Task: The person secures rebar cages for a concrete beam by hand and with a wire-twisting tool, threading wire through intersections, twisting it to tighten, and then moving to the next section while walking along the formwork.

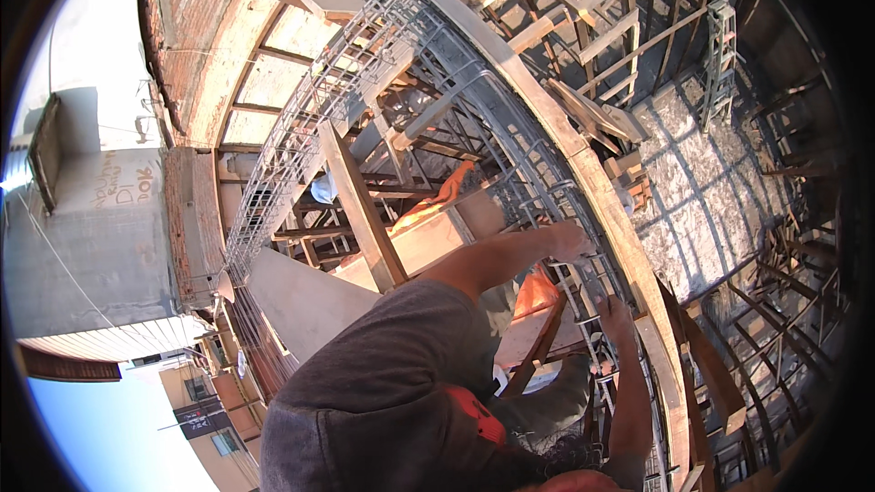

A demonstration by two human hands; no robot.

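Observation:
A long cage of steel rebar (524, 150) lies along a wooden form board (583, 164) and curves down the middle of the view. My left hand (571, 241) reaches over the cage from the left, with its fingers closed at a bar beside the board. Lower and slightly to the right, my right hand (615, 314) bends in at the same cage, fingers curled. Whatever small thing its fingertips may pinch is hidden. Orange sheeting (538, 292) shows below my left forearm.
A wooden beam (363, 210) slants left of my arm, by a pale panel (305, 301). Another rebar cage (301, 118) runs along the far left. Right of the form board, a lower level holds timber props, a ladder (720, 59) and sunlit pale ground (697, 191).

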